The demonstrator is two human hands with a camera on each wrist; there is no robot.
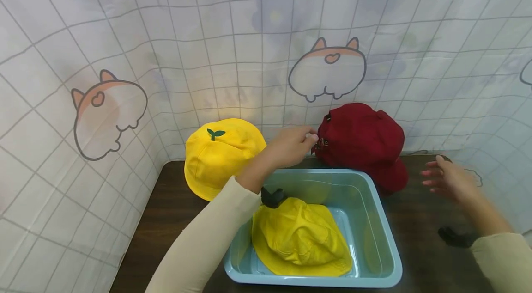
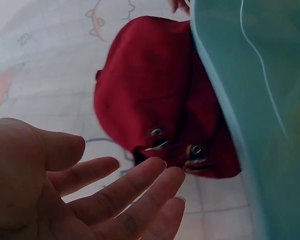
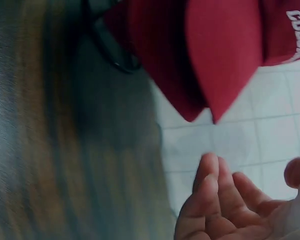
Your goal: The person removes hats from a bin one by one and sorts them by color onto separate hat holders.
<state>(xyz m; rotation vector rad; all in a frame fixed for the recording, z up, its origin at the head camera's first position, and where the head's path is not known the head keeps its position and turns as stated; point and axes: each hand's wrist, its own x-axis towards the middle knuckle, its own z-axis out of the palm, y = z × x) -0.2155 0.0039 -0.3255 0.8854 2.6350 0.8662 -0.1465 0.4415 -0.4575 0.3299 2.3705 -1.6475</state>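
Observation:
Dark red baseball caps [image 1: 361,133] stand against the back wall behind the basin; two brims [image 3: 215,55] and two metal strap buckles [image 2: 196,150] show, one set tucked in the other. My left hand [image 1: 292,146] reaches over the basin to the buckle side, its fingers extended and spread, fingertips right at the straps in the left wrist view. To the right of the brims, my right hand [image 1: 455,183] hovers with relaxed fingers and holds nothing. In the right wrist view, white lettering [image 3: 299,32] shows on the red cloth.
A light blue plastic basin [image 1: 384,242] sits at the front middle with a yellow bucket hat [image 1: 301,237] inside. Left of it stands another yellow hat [image 1: 224,149] with a green sprout, partly behind my left arm. A white grid-patterned curtain [image 1: 232,62] backs the dark wooden table [image 1: 145,228].

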